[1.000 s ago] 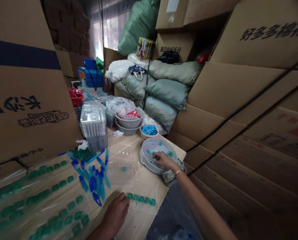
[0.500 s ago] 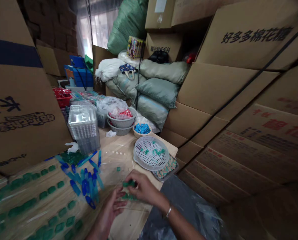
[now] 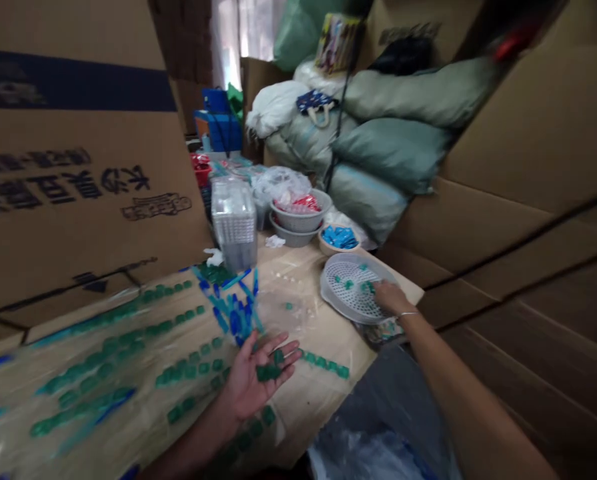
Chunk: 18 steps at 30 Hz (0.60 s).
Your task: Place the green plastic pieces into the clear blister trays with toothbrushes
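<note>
My left hand [image 3: 258,380] is palm up over the table, fingers spread, with a few small green blocks [image 3: 269,371] lying in it. To the right, my right hand [image 3: 391,298] reaches into the pale perforated tray [image 3: 345,310]. Its fingers look closed at several green blocks there; blur hides whether one is gripped. A short row of green blocks [image 3: 325,364] lies on the table just right of my left hand. Longer rows of green blocks [image 3: 111,350] run across the left side. Blue pen-shaped pieces [image 3: 241,317] are heaped beyond my left hand.
Clear plastic boxes [image 3: 234,220] are stacked at the back, near grey baskets [image 3: 298,220] and a bowl of blue packets [image 3: 339,238]. A large carton [image 3: 78,167] stands left; more cartons [image 3: 503,220] wall the right. Filled sacks [image 3: 393,150] are piled behind.
My right hand has moved away from my left hand, over to the perforated tray. The left hand has turned palm up with green blocks in it. The view has swung left.
</note>
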Motion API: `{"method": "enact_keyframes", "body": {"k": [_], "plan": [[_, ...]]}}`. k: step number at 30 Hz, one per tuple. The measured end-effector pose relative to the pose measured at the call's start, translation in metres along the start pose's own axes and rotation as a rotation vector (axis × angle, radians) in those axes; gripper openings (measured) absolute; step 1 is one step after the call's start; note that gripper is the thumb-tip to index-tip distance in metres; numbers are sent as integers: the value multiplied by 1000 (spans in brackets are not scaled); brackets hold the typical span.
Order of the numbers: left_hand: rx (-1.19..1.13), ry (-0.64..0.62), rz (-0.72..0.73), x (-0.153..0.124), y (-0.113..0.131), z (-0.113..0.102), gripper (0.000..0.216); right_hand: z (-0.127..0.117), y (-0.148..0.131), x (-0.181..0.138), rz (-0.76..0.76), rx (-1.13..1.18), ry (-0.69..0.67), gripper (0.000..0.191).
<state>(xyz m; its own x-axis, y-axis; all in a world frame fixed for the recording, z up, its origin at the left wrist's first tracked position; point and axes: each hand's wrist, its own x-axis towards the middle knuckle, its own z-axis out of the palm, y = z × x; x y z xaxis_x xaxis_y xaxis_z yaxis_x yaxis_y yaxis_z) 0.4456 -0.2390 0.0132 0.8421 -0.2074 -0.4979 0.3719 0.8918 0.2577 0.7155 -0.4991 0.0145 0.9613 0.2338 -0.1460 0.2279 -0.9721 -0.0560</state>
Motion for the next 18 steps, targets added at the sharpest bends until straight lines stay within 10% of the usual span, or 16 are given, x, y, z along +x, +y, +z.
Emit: {"method": "enact_keyframes", "body": {"k": [12, 18], "plan": [[42, -37, 1, -1, 4, -23, 45, 6, -14, 5, -44, 11, 98, 25], [62, 16, -55, 3, -3, -24, 42, 2, -86, -70, -297, 218, 119, 19]]}}
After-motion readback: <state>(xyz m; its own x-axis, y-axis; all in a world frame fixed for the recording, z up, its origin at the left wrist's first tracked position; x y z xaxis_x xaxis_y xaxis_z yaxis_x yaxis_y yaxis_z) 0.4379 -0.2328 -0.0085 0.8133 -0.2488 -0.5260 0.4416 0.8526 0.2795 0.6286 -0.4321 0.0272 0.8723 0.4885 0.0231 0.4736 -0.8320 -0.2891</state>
